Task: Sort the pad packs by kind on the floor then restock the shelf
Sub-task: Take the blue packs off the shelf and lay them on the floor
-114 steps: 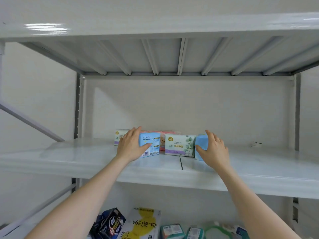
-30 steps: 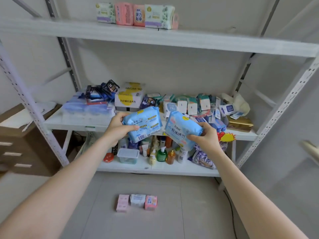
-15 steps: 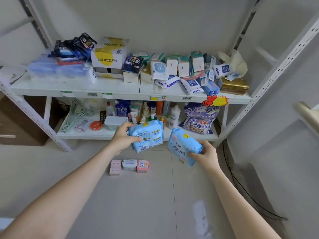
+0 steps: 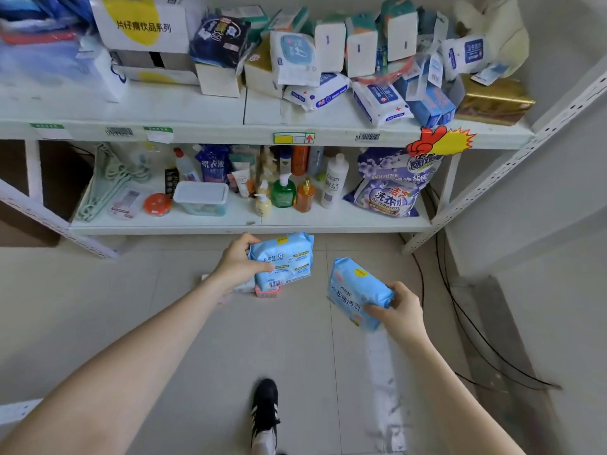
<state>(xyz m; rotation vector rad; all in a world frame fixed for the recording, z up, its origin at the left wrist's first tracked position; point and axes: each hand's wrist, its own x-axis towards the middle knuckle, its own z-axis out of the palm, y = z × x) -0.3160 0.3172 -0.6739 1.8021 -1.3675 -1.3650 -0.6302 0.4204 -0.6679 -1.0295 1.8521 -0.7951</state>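
The left hand held the first pad pack before the bottom shelf; the right hand held the second pad pack to its right, nearer the person. Small packs lay on the floor, partly hidden under the first, a shoe nearer still

My bare left arm enters from seven o'clock, my right arm from five. My left hand grips a blue pack by its left end, thumb across the front. At four o'clock from it, my right hand grips a second blue pack.
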